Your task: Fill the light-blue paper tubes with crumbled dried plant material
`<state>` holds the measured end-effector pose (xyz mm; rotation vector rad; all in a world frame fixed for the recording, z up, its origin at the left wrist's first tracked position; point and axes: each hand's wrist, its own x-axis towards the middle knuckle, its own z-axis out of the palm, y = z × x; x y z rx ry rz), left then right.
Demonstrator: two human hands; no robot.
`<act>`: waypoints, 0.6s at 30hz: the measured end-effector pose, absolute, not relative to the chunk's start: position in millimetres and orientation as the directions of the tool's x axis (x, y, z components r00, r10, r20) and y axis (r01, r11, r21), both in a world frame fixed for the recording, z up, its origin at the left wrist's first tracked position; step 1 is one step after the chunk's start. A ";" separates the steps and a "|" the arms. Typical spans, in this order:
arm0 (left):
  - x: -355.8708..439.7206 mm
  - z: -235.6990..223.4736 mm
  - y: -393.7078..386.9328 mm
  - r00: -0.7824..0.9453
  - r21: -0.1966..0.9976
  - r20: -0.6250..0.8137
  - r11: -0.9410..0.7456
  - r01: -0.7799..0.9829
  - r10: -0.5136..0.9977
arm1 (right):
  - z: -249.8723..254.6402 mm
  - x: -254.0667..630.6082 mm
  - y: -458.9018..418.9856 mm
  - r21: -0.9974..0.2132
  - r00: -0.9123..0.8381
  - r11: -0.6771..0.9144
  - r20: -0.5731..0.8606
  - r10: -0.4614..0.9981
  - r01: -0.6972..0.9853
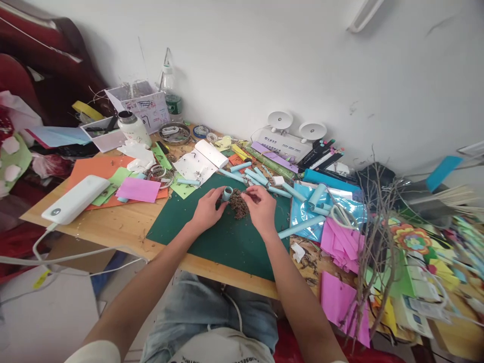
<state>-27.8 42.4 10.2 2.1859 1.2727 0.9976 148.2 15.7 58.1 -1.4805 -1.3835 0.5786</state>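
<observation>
My left hand [209,209] is closed round a short light-blue paper tube [227,193], which stands roughly upright with its open end toward me. Just right of the tube, a small heap of brown dried plant bits [239,204] lies on the dark green mat [223,247]. At the heap's right side, my right hand [260,205] has its thumb and fingers pinched together. What sits between those fingertips, if anything, is too small to make out.
Several blue paper rolls [257,176] lie behind the mat. To the right are scissors [343,217], pink paper [342,244] and upright twigs [378,242]. A white power bank [75,199] with a cable is at the left edge. A white bottle [133,128] stands behind.
</observation>
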 end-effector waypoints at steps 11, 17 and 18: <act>-27.0 6.4 41.9 0.356 0.646 0.383 -0.523 0.556 0.852 | 76.4 124.8 24.6 -0.628 -0.108 0.365 0.409 0.906 0.687; -27.2 3.6 42.5 0.337 0.689 0.376 -0.504 0.521 0.863 | 81.9 135.6 18.6 -0.446 -0.216 0.441 0.469 0.856 0.779; -27.3 3.4 42.5 0.339 0.692 0.373 -0.502 0.519 0.864 | 83.1 136.5 18.1 -0.445 -0.215 0.449 0.483 0.849 0.775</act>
